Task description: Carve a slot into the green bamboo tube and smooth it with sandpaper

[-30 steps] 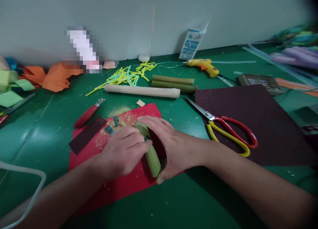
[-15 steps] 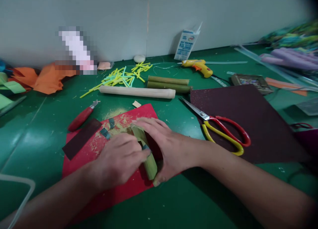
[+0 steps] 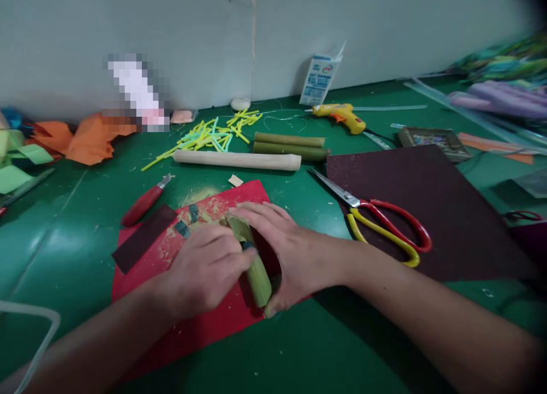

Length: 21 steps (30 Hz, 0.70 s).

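Observation:
A short green bamboo piece (image 3: 259, 281) lies tilted over a sheet of red paper (image 3: 200, 340). My right hand (image 3: 294, 249) spans it, fingers at its far end and thumb at its near end. Closed in a pinch, my left hand (image 3: 209, 269) presses a small dark piece of sandpaper (image 3: 247, 245) onto the upper face of the bamboo; most of that piece is hidden by the fingers. Two small dark squares (image 3: 182, 229) and pale shavings lie on the paper left of the bamboo, beside a dark brown strip (image 3: 144, 238).
A red-handled knife (image 3: 147, 202) lies at left. Beyond are a pale bamboo stick (image 3: 237, 160), green bamboo lengths (image 3: 290, 150), cut yellow straws (image 3: 205, 135) and a yellow glue gun (image 3: 339, 117). Scissors (image 3: 380, 223) rest on a dark sheet (image 3: 444, 212) to the right.
My left hand has slid slightly toward the far end of the bamboo piece with the sandpaper. My right hand keeps its grip. The view has shifted a little.

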Tool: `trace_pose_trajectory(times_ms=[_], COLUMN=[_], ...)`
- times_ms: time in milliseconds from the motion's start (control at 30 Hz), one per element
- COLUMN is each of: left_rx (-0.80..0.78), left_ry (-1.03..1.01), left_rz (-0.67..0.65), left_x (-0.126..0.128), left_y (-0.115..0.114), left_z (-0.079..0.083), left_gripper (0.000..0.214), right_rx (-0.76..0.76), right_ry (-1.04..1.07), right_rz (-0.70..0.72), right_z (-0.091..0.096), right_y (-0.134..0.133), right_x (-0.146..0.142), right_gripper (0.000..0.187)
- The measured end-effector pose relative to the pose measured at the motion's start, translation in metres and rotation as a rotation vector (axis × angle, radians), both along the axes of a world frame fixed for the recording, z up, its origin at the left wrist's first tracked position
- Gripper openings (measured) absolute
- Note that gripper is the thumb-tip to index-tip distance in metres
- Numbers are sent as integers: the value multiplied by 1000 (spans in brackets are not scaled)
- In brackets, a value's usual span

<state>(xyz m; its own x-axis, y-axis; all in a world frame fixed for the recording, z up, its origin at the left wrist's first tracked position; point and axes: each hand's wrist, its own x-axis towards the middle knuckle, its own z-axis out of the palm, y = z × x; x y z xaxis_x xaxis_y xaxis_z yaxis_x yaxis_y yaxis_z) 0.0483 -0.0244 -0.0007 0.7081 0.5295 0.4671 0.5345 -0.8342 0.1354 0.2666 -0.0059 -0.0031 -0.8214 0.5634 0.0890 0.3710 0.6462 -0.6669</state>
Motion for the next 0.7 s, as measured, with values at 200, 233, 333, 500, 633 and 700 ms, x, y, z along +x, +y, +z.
trace_pose_trajectory(times_ms=[200, 233, 333, 500, 633, 700], left_rx=[17, 11, 20, 31, 30, 16], left_ry=[-15, -5, 5, 4, -20, -31], left_rz=[101, 73, 41, 40, 69, 86], left_x=[0, 0, 1, 1, -1, -2], left_y=[4, 3, 0, 1, 6, 8], left_z=[0, 0, 0, 1, -1, -1], left_gripper=[18, 18, 19, 18, 16, 15], right_rx=[9, 14, 22, 4, -7, -9], right_ry=[27, 23, 4, -18, -37, -50], right_rz=[0, 2, 7, -14, -19, -16], right_z=[-1, -1, -1, -2, -1, 0], right_y=[2, 2, 2, 1, 1, 1], right_x=[1, 1, 2, 3, 3, 4], right_gripper=[120, 120, 120, 122, 125, 127])
